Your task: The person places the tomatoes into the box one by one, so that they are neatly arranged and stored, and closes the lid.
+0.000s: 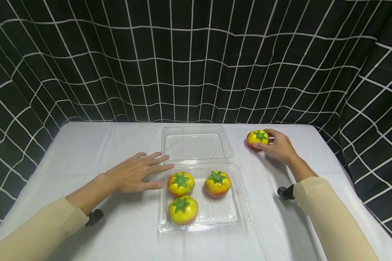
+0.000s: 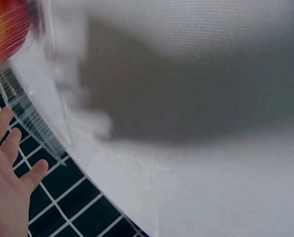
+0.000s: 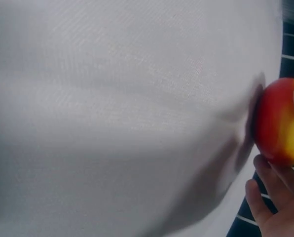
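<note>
My right hand (image 1: 279, 145) grips a yellow-and-red tomato (image 1: 257, 137) with a green star-shaped top, at the back right of the table. In the right wrist view the thumb and fingers lie around this tomato (image 3: 277, 121), close to the white cloth. A clear plastic clamshell box (image 1: 220, 214) lies with its lid (image 1: 196, 143) folded back. Inside its base are a back-left tomato (image 1: 180, 185), a front-left tomato (image 1: 183, 211) and a right tomato (image 1: 217, 185). Fingers spread, my left hand (image 1: 137, 173) is at the box's left side, holding nothing; whether it touches the rim I cannot tell.
A white cloth (image 1: 124, 228) covers the table. Black curtains (image 1: 196, 72) with a white grid stand behind and at both sides. A black wrist mount shows at the left cuff (image 1: 94, 217) and another at the right cuff (image 1: 285, 193).
</note>
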The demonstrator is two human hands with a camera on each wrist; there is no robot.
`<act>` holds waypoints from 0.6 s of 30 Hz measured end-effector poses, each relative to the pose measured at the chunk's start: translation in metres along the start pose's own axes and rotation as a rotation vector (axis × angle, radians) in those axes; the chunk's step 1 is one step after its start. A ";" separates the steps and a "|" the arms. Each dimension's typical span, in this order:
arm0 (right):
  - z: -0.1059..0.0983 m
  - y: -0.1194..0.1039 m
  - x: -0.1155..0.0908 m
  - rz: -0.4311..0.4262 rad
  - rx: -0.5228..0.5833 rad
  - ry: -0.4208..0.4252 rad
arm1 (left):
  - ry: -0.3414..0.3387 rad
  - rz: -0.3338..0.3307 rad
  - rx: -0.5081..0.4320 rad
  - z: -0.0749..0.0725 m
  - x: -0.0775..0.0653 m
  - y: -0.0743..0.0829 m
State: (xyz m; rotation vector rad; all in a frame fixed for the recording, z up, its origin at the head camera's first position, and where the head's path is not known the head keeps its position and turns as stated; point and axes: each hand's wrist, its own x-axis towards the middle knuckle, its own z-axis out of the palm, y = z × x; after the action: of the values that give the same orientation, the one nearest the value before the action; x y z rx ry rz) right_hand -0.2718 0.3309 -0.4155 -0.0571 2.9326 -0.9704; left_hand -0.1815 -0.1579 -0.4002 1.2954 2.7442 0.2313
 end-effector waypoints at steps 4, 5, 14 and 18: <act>0.000 -0.001 0.000 -0.010 -0.019 0.003 | 0.004 0.003 -0.003 0.000 0.000 0.000; 0.000 -0.002 0.000 -0.012 -0.025 0.004 | 0.004 0.003 -0.004 0.000 0.000 0.000; -0.001 -0.006 -0.003 -0.073 -0.102 0.019 | 0.007 0.005 -0.010 -0.003 -0.001 0.001; -0.002 -0.009 -0.006 -0.092 -0.116 0.011 | 0.008 0.008 -0.007 -0.001 0.000 0.000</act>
State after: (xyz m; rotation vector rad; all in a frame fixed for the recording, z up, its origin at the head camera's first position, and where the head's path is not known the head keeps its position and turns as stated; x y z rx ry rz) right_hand -0.2656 0.3255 -0.4085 -0.1944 3.0172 -0.8129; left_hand -0.1813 -0.1580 -0.3989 1.3069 2.7422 0.2469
